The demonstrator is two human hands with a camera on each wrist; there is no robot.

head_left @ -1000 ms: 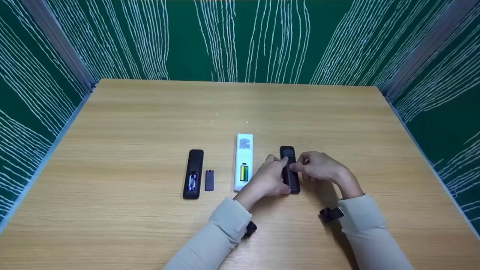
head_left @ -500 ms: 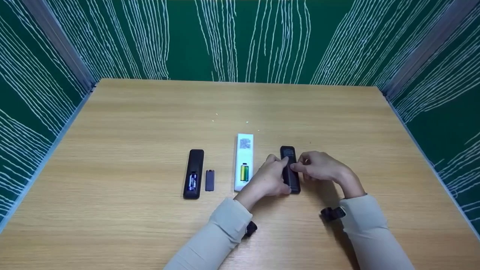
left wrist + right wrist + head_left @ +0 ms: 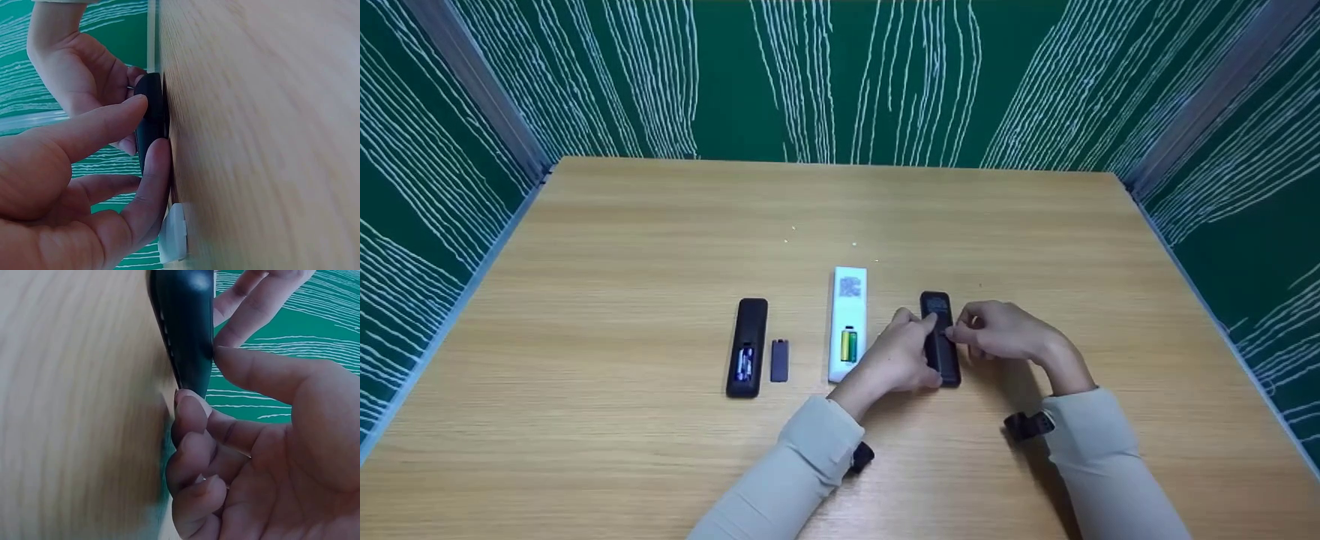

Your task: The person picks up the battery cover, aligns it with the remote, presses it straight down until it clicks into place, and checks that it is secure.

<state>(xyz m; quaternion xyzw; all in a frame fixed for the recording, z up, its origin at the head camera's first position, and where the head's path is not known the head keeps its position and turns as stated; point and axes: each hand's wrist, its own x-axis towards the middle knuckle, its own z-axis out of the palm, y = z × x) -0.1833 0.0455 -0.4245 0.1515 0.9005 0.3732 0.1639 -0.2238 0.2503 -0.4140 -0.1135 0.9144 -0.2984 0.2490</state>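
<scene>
A black remote control (image 3: 949,371) lies back side up on the table, right of the middle in the head view. My left hand (image 3: 896,356) holds it from the left, its thumb near the close end and fingers along the side and back. From the right, my right hand (image 3: 1001,330) has its thumb on the remote's back and curled fingers at its side edge. The right wrist view shows the remote's dark glossy side (image 3: 185,315) beside that thumb. Whether a battery cover sits on this remote is hidden by the hands.
A white remote control (image 3: 850,307) has a yellow and a green battery (image 3: 849,346) in its uncovered compartment. Further left lies another black remote control (image 3: 748,322), compartment uncovered, with batteries (image 3: 745,364) inside. Its apparent cover (image 3: 780,361) lies beside it. Tiny white specks dot the table (image 3: 675,225).
My right hand has shifted very slightly to the right, its thumb sliding toward the remote's right edge. The left hand and the remotes have stayed in place.
</scene>
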